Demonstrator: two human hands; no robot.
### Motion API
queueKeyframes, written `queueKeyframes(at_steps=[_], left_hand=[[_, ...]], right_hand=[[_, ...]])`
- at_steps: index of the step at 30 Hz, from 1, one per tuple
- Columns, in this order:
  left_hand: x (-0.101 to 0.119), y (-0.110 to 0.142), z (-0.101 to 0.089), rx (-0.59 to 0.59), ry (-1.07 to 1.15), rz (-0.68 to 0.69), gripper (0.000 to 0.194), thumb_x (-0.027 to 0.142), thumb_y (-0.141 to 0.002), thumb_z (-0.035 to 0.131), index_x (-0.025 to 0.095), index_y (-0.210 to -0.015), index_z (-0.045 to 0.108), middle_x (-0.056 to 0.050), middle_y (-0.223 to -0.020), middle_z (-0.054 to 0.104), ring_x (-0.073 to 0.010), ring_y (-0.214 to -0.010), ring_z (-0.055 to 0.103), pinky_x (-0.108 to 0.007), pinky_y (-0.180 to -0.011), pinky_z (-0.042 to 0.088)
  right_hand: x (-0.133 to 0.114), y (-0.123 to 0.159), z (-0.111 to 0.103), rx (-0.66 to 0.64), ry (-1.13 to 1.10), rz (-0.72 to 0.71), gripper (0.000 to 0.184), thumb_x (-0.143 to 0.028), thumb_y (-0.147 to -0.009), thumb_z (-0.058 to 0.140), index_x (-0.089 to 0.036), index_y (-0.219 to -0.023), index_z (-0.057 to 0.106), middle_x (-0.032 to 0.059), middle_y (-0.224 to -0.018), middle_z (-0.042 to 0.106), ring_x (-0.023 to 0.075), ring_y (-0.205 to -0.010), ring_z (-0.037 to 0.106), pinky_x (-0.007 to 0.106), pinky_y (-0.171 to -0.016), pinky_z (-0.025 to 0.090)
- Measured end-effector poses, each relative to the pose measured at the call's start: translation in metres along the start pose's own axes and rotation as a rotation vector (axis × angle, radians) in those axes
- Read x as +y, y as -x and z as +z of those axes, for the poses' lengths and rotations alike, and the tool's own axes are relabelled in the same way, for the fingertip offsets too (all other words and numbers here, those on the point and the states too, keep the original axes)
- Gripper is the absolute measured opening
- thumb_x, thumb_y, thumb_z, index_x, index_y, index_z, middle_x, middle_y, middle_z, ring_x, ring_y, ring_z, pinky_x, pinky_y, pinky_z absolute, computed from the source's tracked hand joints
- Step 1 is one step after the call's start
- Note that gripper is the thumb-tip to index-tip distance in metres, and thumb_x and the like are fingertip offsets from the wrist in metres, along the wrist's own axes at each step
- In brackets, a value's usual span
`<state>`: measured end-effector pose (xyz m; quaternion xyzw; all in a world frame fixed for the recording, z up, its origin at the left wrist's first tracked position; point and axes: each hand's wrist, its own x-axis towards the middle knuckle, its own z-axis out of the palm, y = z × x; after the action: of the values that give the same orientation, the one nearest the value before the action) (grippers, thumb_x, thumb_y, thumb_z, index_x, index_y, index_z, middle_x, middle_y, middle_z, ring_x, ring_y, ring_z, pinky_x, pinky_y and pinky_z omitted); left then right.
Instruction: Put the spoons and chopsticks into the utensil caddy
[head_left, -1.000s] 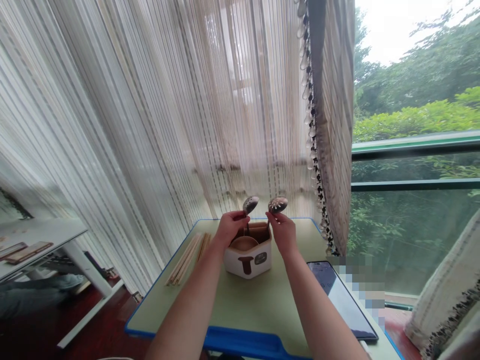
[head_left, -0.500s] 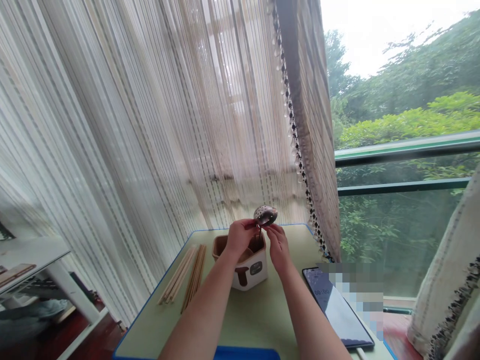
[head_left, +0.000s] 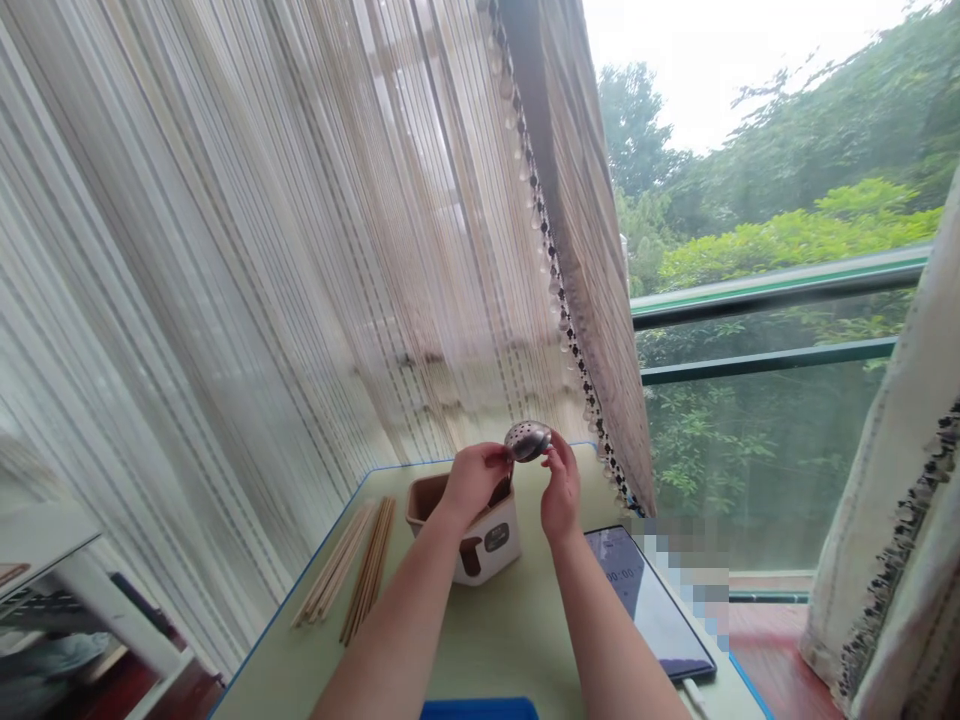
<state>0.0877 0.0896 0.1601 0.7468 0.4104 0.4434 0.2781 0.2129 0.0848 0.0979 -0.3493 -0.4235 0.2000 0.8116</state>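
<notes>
A metal slotted spoon is held up over the right side of a white holder with a brown rim. My left hand pinches it at the left, by the neck below the bowl. The fingers of my right hand are curled against the right edge of the bowl. The spoon's handle runs down toward the holder; its lower end is hidden. Left of the holder lie a pale bundle of chopsticks and a browner bundle of chopsticks.
A phone with a cable lies at the right of the pale green table. Something flat and blue shows at the near edge. A striped curtain hangs behind, with a glass railing at right.
My right hand has moved up and closed its fingers on the spoon's bowl, which is tilted a little differently. The whole view has shifted slightly, so the table appears farther left.
</notes>
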Motion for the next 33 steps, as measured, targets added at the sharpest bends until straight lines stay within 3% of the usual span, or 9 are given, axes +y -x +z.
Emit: queueKeyframes(at_steps=[4, 7, 11, 17, 20, 22, 24, 28, 33], left_hand=[[0.005, 0.005, 0.001, 0.011, -0.044, 0.051, 0.020, 0.026, -0.071, 0.059, 0.020, -0.086, 0.071, -0.005, -0.077, 0.069, -0.0187, -0.072, 0.061, -0.026, -0.069, 0.044], [0.009, 0.008, 0.002, -0.004, -0.088, 0.084, 0.024, 0.025, -0.073, 0.056, 0.021, -0.092, 0.070, -0.004, -0.077, 0.069, -0.0188, -0.072, 0.061, -0.025, -0.068, 0.043], [0.010, 0.011, 0.006, -0.015, -0.085, 0.095, 0.029, 0.021, -0.070, 0.058, 0.021, -0.098, 0.068, -0.003, -0.076, 0.069, -0.0192, -0.072, 0.061, -0.026, -0.068, 0.043], [0.001, 0.004, 0.014, 0.003, 0.062, 0.037, 0.025, 0.025, -0.070, 0.062, 0.019, -0.093, 0.069, -0.006, -0.085, 0.070, -0.0198, -0.078, 0.063, -0.029, -0.075, 0.046], [-0.011, -0.005, 0.016, 0.041, 0.123, -0.021, 0.026, 0.027, -0.068, 0.065, 0.016, -0.091, 0.069, -0.008, -0.085, 0.070, -0.0196, -0.076, 0.064, -0.030, -0.072, 0.047], [-0.019, -0.011, 0.017, 0.065, 0.111, -0.055, 0.027, 0.029, -0.068, 0.065, 0.015, -0.091, 0.069, -0.008, -0.083, 0.070, -0.0191, -0.073, 0.063, -0.030, -0.068, 0.048], [-0.025, -0.017, 0.017, 0.088, 0.065, -0.064, 0.026, 0.030, -0.069, 0.065, 0.014, -0.090, 0.068, -0.009, -0.082, 0.070, -0.0186, -0.072, 0.063, -0.030, -0.067, 0.048], [-0.032, -0.025, 0.017, 0.131, -0.025, -0.049, 0.024, 0.030, -0.070, 0.063, 0.016, -0.089, 0.068, -0.007, -0.081, 0.070, -0.0173, -0.072, 0.064, -0.030, -0.069, 0.049], [-0.032, -0.024, 0.017, 0.137, -0.065, -0.021, 0.021, 0.029, -0.071, 0.064, 0.016, -0.086, 0.068, -0.006, -0.080, 0.070, -0.0169, -0.072, 0.064, -0.029, -0.069, 0.049]], right_hand=[[-0.004, 0.006, 0.004, -0.051, 0.031, -0.128, 0.050, -0.037, -0.085, 0.043, -0.024, -0.133, 0.037, 0.0094, -0.129, 0.045, 0.0192, -0.107, 0.050, 0.037, -0.088, 0.041], [-0.008, 0.006, 0.006, -0.049, 0.078, -0.171, 0.052, -0.036, -0.083, 0.048, -0.024, -0.132, 0.038, 0.0096, -0.130, 0.045, 0.0195, -0.109, 0.049, 0.037, -0.090, 0.041], [-0.009, 0.000, 0.005, -0.063, 0.051, -0.157, 0.046, -0.035, -0.084, 0.048, -0.023, -0.128, 0.044, 0.0099, -0.130, 0.046, 0.0202, -0.114, 0.047, 0.037, -0.090, 0.043], [-0.009, -0.007, -0.002, -0.157, 0.092, -0.087, 0.048, -0.037, -0.088, 0.040, -0.025, -0.135, 0.037, 0.0063, -0.139, 0.039, 0.0189, -0.129, 0.033, 0.039, -0.105, 0.026], [-0.004, -0.007, -0.001, -0.191, 0.055, -0.039, 0.050, -0.040, -0.088, 0.038, -0.026, -0.136, 0.033, 0.0056, -0.139, 0.039, 0.0178, -0.129, 0.032, 0.038, -0.105, 0.026], [0.004, -0.007, 0.001, -0.166, 0.013, 0.039, 0.052, -0.042, -0.087, 0.038, -0.025, -0.137, 0.032, 0.0066, -0.137, 0.041, 0.0176, -0.124, 0.039, 0.037, -0.102, 0.032], [0.016, -0.007, 0.003, -0.154, -0.012, 0.241, 0.052, -0.046, -0.086, 0.037, -0.023, -0.132, 0.040, 0.0085, -0.130, 0.050, 0.0176, -0.114, 0.050, 0.034, -0.094, 0.040], [0.042, -0.005, 0.006, -0.246, 0.051, 0.651, 0.051, -0.051, -0.084, 0.033, -0.012, -0.099, 0.062, 0.0143, -0.096, 0.067, 0.0191, -0.082, 0.065, 0.031, -0.070, 0.051], [0.053, 0.003, 0.008, -0.393, 0.196, 0.640, 0.046, -0.046, -0.086, 0.030, -0.015, -0.077, 0.063, 0.0111, -0.069, 0.067, 0.0171, -0.063, 0.064, 0.027, -0.057, 0.049]])
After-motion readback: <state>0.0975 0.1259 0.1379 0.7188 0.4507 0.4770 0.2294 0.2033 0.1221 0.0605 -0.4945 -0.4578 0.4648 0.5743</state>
